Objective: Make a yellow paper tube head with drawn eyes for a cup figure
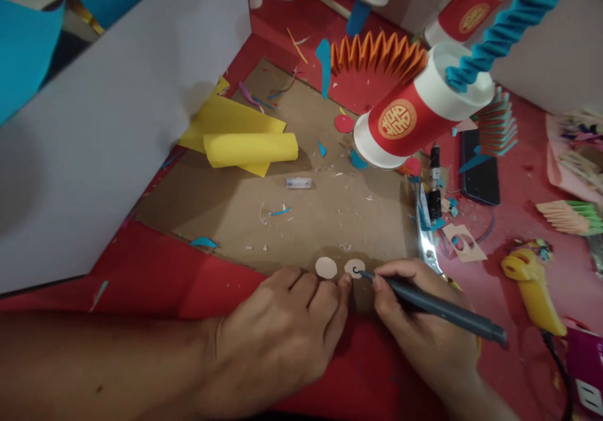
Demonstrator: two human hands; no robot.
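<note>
My right hand (424, 327) grips a dark pen (438, 308) whose tip touches a small pale paper circle (354, 266) on the brown cardboard sheet (292, 213). A short dark mark shows on that circle. My left hand (282, 339) rests knuckles-up with its fingers curled, fingertips pressing the cardboard beside the circle. A second pale paper circle (326, 267) lies just left of the first, blank.
A rolled yellow paper (249, 149) and paper scraps lie on the cardboard. A red-and-white paper cup (414, 116) with a blue folded strip (509, 19) hangs close above. Scissors (426, 232), a black phone (478, 173) and a yellow glue gun (534, 289) lie right. Grey board (108, 125) stands left.
</note>
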